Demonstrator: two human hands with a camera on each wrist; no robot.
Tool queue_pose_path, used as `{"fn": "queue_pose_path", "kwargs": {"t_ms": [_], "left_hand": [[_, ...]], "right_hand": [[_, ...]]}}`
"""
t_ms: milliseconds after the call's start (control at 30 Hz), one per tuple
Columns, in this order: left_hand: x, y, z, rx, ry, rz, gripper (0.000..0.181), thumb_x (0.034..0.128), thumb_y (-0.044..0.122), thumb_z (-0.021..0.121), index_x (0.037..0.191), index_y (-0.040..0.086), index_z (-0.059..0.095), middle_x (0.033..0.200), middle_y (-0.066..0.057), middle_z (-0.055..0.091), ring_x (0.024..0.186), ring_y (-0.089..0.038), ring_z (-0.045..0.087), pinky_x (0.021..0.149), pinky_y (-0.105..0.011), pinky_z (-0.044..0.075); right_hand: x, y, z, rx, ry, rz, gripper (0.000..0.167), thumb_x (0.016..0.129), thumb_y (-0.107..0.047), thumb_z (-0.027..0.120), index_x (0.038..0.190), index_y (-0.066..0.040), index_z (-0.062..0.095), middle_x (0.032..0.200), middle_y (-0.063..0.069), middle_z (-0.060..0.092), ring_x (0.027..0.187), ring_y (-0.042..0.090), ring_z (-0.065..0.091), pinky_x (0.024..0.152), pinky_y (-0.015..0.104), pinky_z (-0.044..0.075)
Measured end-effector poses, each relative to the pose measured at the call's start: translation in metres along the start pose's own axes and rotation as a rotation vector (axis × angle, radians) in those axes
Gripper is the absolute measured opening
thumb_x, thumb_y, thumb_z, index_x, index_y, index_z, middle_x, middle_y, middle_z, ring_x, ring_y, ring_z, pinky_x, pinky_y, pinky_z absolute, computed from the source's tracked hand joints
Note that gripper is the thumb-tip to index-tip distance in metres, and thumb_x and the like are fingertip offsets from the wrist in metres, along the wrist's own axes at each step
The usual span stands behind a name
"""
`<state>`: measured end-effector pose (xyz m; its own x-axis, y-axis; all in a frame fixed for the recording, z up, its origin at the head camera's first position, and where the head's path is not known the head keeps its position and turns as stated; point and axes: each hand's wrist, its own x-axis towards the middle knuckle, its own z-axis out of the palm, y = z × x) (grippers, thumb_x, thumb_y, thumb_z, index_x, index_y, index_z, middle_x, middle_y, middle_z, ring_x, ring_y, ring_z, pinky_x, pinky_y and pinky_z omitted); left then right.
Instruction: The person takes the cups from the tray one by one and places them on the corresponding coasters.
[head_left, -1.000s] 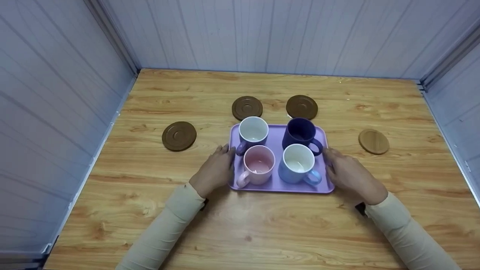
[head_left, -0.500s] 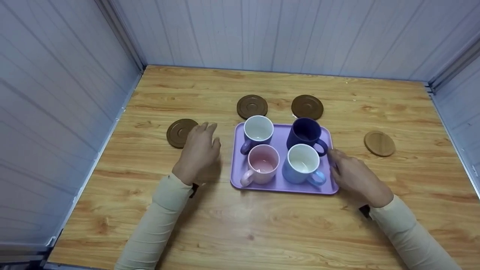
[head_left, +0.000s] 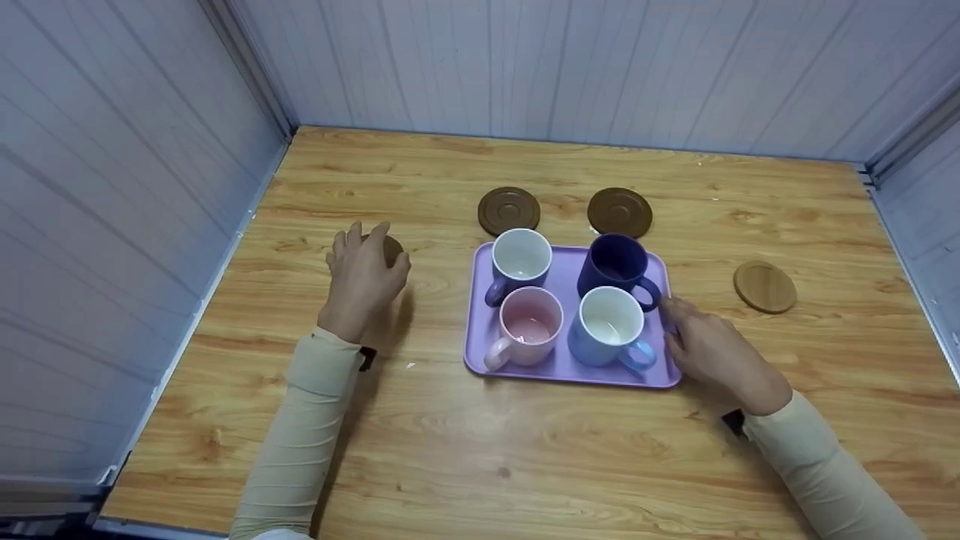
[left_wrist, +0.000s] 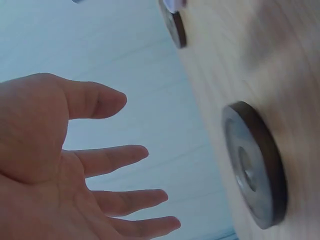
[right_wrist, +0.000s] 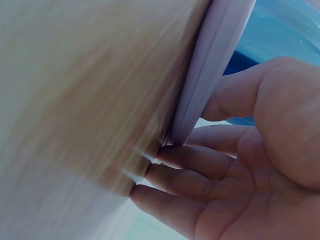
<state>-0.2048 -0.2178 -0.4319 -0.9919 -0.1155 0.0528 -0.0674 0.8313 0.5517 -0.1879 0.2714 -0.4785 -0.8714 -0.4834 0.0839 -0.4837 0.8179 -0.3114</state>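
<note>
My left hand (head_left: 364,279) hovers with fingers spread over a brown round coaster (head_left: 391,250) on the left of the table. In the left wrist view a gap shows between the fingers and that coaster (left_wrist: 255,165). At the right edge of the purple tray (head_left: 551,373), my right hand (head_left: 716,349) pinches the rim, thumb over it and fingertips low against its outer side near the tabletop. On the tray stand a white-lined mug with a purple handle (head_left: 522,253), a dark blue mug (head_left: 611,262), a pink mug (head_left: 529,319) and a light blue mug (head_left: 606,326).
Behind the tray lie two brown coasters, the left one (head_left: 508,211) and the right one (head_left: 619,213). A lighter wooden coaster (head_left: 765,286) lies right of the tray. Panelled walls (head_left: 555,67) enclose the table at the back and sides.
My left hand has let go of the tray's left edge and moved left and away over the brown coaster. The right hand stays at the tray's right edge.
</note>
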Motion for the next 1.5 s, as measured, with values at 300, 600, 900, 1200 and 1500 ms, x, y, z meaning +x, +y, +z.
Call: {"fn": "queue_pose_path", "kwargs": {"t_ms": [300,600,900,1200,1500], "left_hand": [[0.01,-0.019,0.007,0.04,-0.118,-0.098,0.073,0.0993,0.041,0.059,0.163,0.014,0.034,0.167,-0.035,0.009,0.152,-0.06,0.002,0.11,-0.085,0.008],[0.016,-0.031,0.013,0.072,-0.229,-0.143,0.077,0.1017,0.043,0.057,0.167,0.018,0.024,0.167,-0.036,-0.004,0.151,-0.061,-0.007,0.111,-0.084,0.01],[0.021,-0.037,0.017,0.068,-0.271,-0.148,0.075,0.1031,0.041,0.054,0.167,0.018,0.021,0.166,-0.038,-0.008,0.151,-0.061,-0.01,0.113,-0.081,0.011],[0.024,-0.04,0.017,0.059,-0.275,-0.144,0.075,0.103,0.04,0.054,0.167,0.018,0.022,0.165,-0.039,-0.009,0.15,-0.062,-0.009,0.115,-0.079,0.01],[0.026,-0.041,0.017,0.071,-0.287,-0.136,0.074,0.1032,0.04,0.051,0.166,0.015,0.022,0.165,-0.041,-0.003,0.151,-0.061,-0.003,0.118,-0.075,0.013]], "right_hand": [[0.0,0.0,0.001,0.004,0.006,-0.005,0.038,0.096,-0.004,0.057,0.133,0.005,0.059,0.121,0.022,0.067,0.096,0.041,0.07,0.081,0.061,0.056],[0.001,-0.001,0.0,0.002,0.024,-0.029,0.033,0.096,-0.003,0.058,0.127,0.004,0.06,0.12,0.022,0.067,0.096,0.04,0.069,0.082,0.06,0.056],[0.001,-0.001,-0.002,-0.007,0.003,-0.004,0.043,0.096,-0.005,0.058,0.138,0.006,0.056,0.134,0.027,0.063,0.104,0.049,0.069,0.087,0.063,0.055],[0.0,-0.001,0.001,-0.003,-0.015,0.012,0.041,0.097,-0.007,0.057,0.137,0.005,0.056,0.133,0.026,0.064,0.102,0.046,0.069,0.087,0.063,0.055],[0.001,0.0,0.001,-0.005,-0.014,0.014,0.041,0.097,-0.007,0.057,0.137,0.005,0.057,0.133,0.026,0.064,0.106,0.048,0.069,0.089,0.062,0.055]]}}
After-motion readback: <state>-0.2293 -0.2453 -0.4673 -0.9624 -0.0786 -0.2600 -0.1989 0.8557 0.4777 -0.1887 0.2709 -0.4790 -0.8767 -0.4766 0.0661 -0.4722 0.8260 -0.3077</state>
